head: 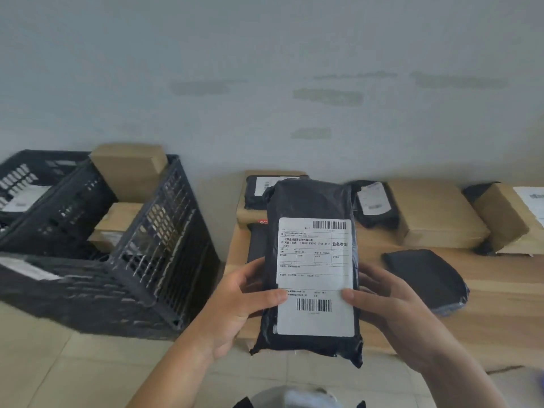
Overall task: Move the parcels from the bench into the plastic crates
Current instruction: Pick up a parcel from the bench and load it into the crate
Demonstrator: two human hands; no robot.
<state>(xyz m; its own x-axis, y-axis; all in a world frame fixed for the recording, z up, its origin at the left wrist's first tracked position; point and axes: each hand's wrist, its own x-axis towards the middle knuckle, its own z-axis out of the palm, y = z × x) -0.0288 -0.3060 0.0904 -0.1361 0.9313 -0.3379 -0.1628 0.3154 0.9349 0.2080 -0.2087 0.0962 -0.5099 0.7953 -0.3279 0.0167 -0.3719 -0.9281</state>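
Step in hand: one parcel is lifted and about to be carried to a crate. A black poly mailer [312, 260] with a white shipping label [315, 278] is held upright above the near edge of the tabletop [500, 295], label toward the camera. The left hand [244, 301] grips its left edge, thumb across the label's lower corner, fingers curled behind. The right hand [391, 298] grips the right edge the same way, thumb tip on the label. Both hold firmly; neither is free.

Next move, as I judge it: swing the mailer left, clear the rim of the nearer black plastic crate [141, 245], and lower it in beside the cardboard boxes [117, 225] already inside. The bag looks soft, so it will likely sag if released by one hand.

Still on the tabletop: a second black mailer [426, 278] lying flat to the right, a cardboard box [435, 213] behind it, a small labelled dark bag [374, 207], another box [506, 219] at far right, and a dark bag on a box [256, 189] behind the held parcel.

Hard to make out: a second crate [32, 184] at far left is cut by the frame edge. The held mailer hides part of the tabletop. Label print is mostly too blurred to read. The far-right box runs out of view. The pale shape at the bottom edge is possibly clothing.
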